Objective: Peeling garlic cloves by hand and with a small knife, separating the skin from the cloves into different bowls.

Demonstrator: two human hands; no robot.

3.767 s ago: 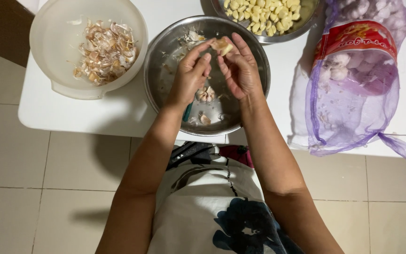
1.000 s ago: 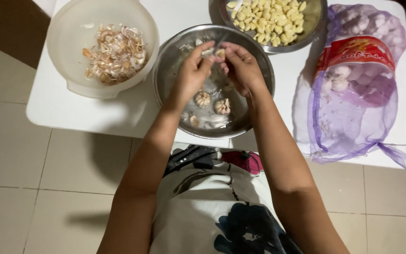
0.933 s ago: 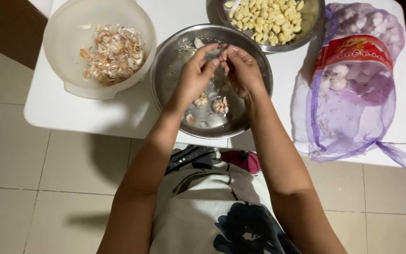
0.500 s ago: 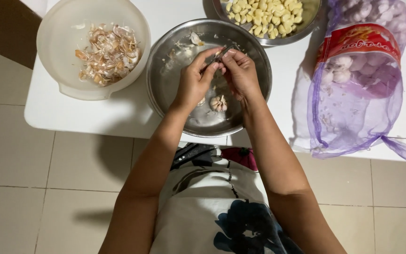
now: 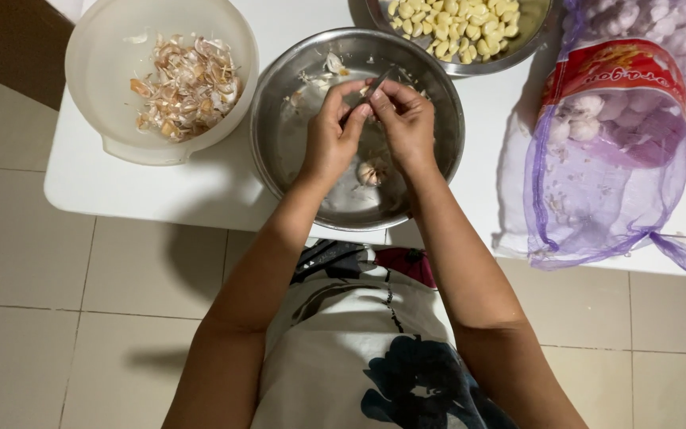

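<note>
Here, a person stands at a white table (image 5: 200,199), both hands raised together over a steel bowl (image 5: 279,119) that sits at the table's near edge. The left hand (image 5: 329,135) and the right hand (image 5: 408,127) meet fingertip to fingertip above the bowl's far half, closed on something small between them, probably a garlic clove, though it is too hidden to be sure. A thin dark sliver, perhaps a small knife blade (image 5: 380,79), pokes out from the right hand's fingers toward the bowl's far rim.

Below the hands, on the bowl's floor, lies 1 unpeeled piece of garlic (image 5: 369,171); a few scraps of skin (image 5: 333,62) cling near the far wall.

To peel well, I judge the left fingers should pin the clove steady while the right draws the skin off in short pulls, kept low over the bowl so scraps fall inside.

Both forearms reach forward from the body, elbows apart, wrists angling inward, knuckles up.

Left of the steel bowl stands a white plastic bowl (image 5: 89,71) holding papery skins (image 5: 184,83). Beyond it, a second steel dish (image 5: 533,40) holds peeled yellow cloves (image 5: 454,24). Right of it lies a purple mesh bag (image 5: 597,199) of whole bulbs.
</note>
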